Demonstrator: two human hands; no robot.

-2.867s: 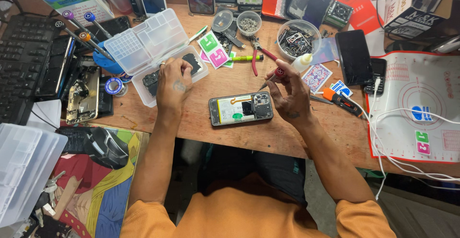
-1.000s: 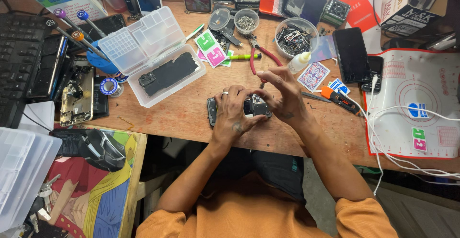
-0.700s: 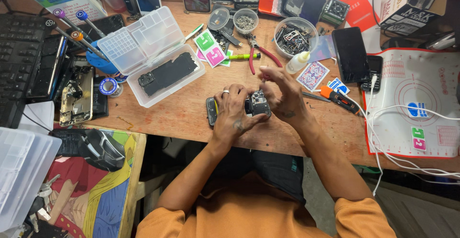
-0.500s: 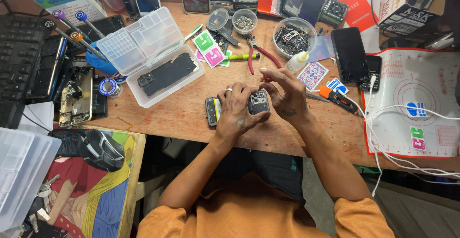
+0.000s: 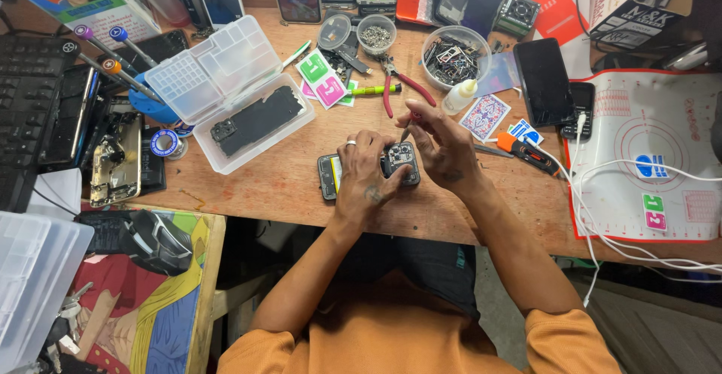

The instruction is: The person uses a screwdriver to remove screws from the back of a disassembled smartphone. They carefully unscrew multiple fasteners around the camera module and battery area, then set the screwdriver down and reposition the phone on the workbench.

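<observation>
The opened phone [image 5: 368,172] lay on the counter [image 5: 286,193] close to its near edge, both hands on it. The left hand [image 5: 365,182] covered its middle and pressed it flat, only the dark left end and the camera end showing on either side. The right hand [image 5: 444,144] rested at the camera end, its fingers pinched on a thin red-handled screwdriver [image 5: 410,122] whose tip pointed down at the phone; how tightly either hand gripped could not be told.

A strip of bare wood ran left of the phone along the near edge. Just beyond it to the left sat a clear plastic organiser box [image 5: 233,92], lid open, a dark phone back inside. To the right, near the wrist, lay an orange-handled tool [image 5: 526,150], then a white mat with red trim [image 5: 654,156] crossed by white cables. Farther back stood red-handled pliers [image 5: 398,84], a small white bottle [image 5: 459,97] and a clear bowl of parts [image 5: 455,54].
</observation>
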